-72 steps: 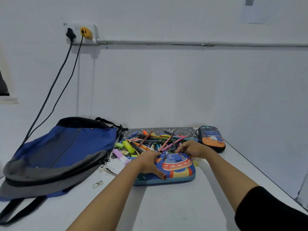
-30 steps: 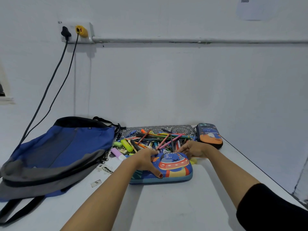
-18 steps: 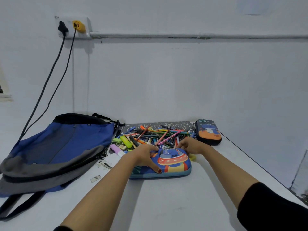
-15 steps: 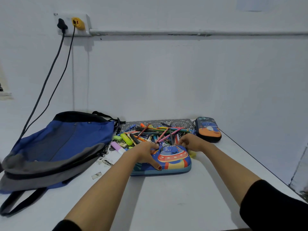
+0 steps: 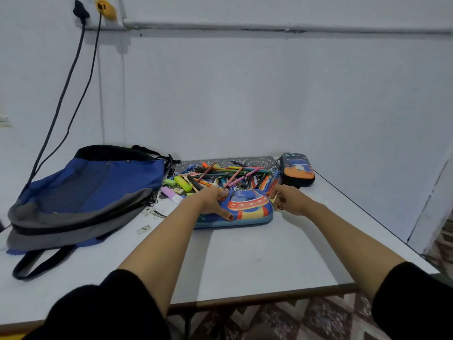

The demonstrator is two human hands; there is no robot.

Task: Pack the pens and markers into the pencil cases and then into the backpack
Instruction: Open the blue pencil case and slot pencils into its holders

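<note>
Head view: left hand (image 5: pixel 212 201) grips UFO pencil case (image 5: pixel 247 206), left edge; right hand (image 5: pixel 287 200) pinches apparent zip pull (image 5: pixel 275 200), case's right end. Shell likely stiff, light: hold rim.

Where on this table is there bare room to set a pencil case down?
Bare: the near half of the table, in front of the spaceship pencil case, and the strip along its right edge. Crowded: the pen pile between the backpack and the dark pencil case; scraps lie by the backpack's zipper.
</note>
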